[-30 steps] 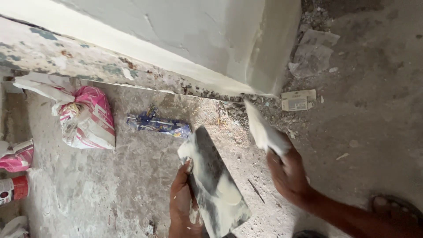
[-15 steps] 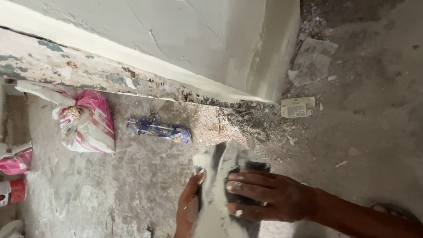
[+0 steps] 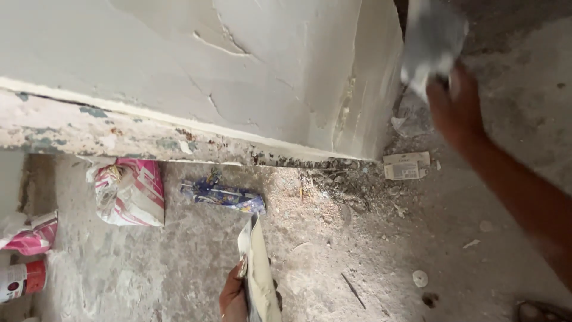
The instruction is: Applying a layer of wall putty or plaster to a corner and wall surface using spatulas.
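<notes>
Dusty concrete floor [image 3: 333, 250] being littered with debris, plastered wall [image 3: 268, 65] overhead, putty blade [image 3: 432, 42] being gripped by right hand [image 3: 456, 107], mortar board [image 3: 259, 274] by left hand [image 3: 233, 298]

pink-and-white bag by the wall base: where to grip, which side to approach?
Judging by its slumped pose, grip the pink-and-white bag at its bunched, crumpled top left end, where the material gathers. Come from above on the open floor side; the wall blocks the far side.
</notes>
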